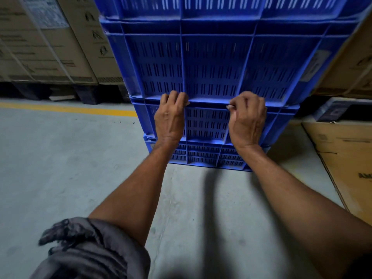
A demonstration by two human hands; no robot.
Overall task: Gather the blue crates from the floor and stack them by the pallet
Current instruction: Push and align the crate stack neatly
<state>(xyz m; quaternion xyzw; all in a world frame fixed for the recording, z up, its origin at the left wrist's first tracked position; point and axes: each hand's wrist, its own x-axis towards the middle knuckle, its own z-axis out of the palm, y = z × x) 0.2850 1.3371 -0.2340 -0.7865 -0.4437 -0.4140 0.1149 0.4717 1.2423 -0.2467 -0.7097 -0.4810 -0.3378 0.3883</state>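
Nearest, we note a grey cloth sleeve, rolled and creased, above the bare concrete floor.

Next come the left hand and the right hand. Both curl their fingers over the ledge where one blue crate meets the upper crate. We judge this grip is meant to steady or shift the stack squarely.

The crates are hard moulded plastic, ribbed in a grid, with walls pierced by short slots. We count at least four, stacked upright on the floor. They stand between flat cardboard boxes at right and strapped cartons on a dark pallet at left.

Farther left, a yellow line crosses the floor.
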